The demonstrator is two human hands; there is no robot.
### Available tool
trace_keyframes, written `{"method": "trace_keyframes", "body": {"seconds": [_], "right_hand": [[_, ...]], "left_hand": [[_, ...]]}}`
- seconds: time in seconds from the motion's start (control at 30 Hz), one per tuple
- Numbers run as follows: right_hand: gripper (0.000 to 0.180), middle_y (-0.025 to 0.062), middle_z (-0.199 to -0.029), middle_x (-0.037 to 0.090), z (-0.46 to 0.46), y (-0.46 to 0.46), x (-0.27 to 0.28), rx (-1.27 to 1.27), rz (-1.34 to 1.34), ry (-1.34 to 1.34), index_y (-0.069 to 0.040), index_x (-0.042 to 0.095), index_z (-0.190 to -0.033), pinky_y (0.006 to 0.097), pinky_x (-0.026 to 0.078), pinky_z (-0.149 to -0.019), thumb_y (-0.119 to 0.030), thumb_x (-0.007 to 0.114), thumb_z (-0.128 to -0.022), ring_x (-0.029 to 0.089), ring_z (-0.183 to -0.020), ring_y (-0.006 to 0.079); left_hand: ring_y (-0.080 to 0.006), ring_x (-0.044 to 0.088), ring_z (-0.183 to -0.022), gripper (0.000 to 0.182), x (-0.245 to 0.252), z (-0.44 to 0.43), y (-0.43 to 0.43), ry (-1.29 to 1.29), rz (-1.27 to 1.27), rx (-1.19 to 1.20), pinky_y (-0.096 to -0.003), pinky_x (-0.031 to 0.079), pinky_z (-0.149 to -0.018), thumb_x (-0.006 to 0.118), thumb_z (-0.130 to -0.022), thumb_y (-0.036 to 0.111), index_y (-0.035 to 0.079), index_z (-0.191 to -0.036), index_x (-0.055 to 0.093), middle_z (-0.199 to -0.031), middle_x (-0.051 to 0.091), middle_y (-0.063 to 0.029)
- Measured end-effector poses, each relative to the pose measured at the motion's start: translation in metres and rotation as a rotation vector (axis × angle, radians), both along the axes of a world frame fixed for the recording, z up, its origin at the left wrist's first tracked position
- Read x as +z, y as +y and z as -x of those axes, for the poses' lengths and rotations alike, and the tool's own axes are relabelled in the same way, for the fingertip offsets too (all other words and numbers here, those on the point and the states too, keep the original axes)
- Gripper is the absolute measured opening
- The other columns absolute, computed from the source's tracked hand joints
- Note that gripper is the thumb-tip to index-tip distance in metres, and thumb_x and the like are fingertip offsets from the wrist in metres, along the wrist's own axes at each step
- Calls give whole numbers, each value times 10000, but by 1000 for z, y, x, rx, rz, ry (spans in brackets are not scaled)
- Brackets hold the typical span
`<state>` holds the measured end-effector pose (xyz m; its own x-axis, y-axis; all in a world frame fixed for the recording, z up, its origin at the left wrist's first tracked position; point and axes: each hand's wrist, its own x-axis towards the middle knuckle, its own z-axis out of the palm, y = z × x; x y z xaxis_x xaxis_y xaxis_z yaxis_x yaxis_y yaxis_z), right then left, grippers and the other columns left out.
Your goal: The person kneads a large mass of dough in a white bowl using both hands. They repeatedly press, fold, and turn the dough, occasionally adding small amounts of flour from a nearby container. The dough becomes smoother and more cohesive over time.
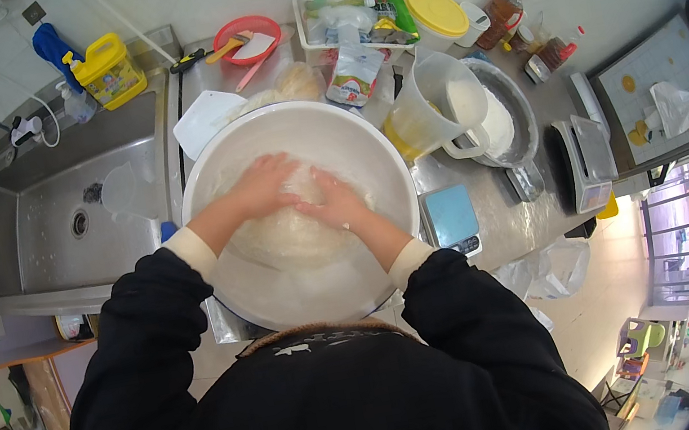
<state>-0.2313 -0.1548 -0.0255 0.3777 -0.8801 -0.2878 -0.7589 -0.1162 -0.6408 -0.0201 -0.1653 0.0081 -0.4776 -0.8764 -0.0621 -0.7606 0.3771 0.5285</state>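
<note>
A large white basin (330,292) stands before me on the steel counter. In it lies a pale mound of dough (294,240) with a shiny surface, apparently under clear plastic film. My left hand (264,186) rests flat on the far left part of the mound, palm down. Just to its right, my right hand (336,197) presses on the mound with the thumb spread towards the left hand. The two hands nearly meet at the thumb side. Neither one grips anything. Small white bits stick near my right wrist.
Left of the basin is a steel sink (51,257). To the right stand a measuring jug (429,108) with yellow liquid, a bowl of flour (497,128) and a blue-topped kitchen scale (451,216). Behind are a white scraper (209,120), a red basket (268,23) and a packed bin (317,49).
</note>
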Motion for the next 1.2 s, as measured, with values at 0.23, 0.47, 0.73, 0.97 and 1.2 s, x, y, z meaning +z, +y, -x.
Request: {"method": "trace_keyframes", "body": {"seconds": [0.23,0.47,0.73,0.97,1.2], "right_hand": [[1270,280,-1409,321,47,30,-3,224,-168,12,63,40,-1445,383,272,-1102,-354,859,-568,303,-1331,391],[1033,266,-1336,402,16,46,-17,-34,34,153,21,164,-1423,411,378,-1004,-265,797,-658,399,-1243,389],[500,146,-1012,660,28,33,-14,-309,-560,-601,5,516,-1213,372,505,-779,-144,671,-761,638,-934,292],[383,83,-1135,625,36,49,43,-614,-1199,-1220,-64,520,-1249,273,528,-653,-268,477,-928,638,-878,172],[379,50,-979,634,36,27,62,-689,-1279,-1290,-65,526,-1208,201,479,-453,-333,474,-946,596,-630,126]], "left_hand": [[-302,349,-1321,990,-13,-59,-17,15,-490,-267,-362,299,-1079,787,-638,258,50,-1446,255,-1409,386,-170],[-350,492,-1177,1000,-35,-44,7,5,-78,-18,-357,388,-986,820,-566,238,40,-1405,315,-1286,513,-183],[-259,609,-1010,470,-12,-37,-2,453,-598,98,-365,461,-883,744,-638,121,18,-1083,632,-1055,656,-108],[-200,637,-950,392,12,-43,1,865,-1249,430,-354,511,-848,656,-798,213,34,-1143,601,-1078,647,-93],[-160,667,-800,376,62,-14,12,1030,-1230,748,-286,542,-627,491,-929,393,69,-1075,613,-1055,649,-72]]}}
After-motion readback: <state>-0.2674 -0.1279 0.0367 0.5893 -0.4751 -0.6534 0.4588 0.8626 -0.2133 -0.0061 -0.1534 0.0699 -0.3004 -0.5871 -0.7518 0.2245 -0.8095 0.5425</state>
